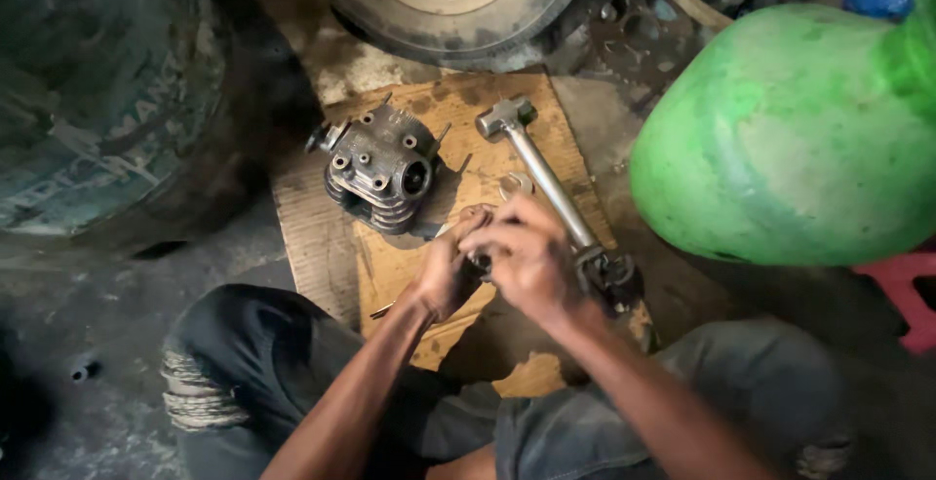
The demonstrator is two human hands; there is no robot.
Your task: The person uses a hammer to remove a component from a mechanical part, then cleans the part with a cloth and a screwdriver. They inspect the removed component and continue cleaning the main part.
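Left hand [447, 270] and right hand [526, 256] pinched together on a small part, too hidden to identify, over cardboard sheet [331, 236], finned cylinder head [380, 166] just left, hammer [546, 183] alongside right hand

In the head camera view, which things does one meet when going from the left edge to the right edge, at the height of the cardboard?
Dark tyre → finned metal engine part → hammer → green rounded container.
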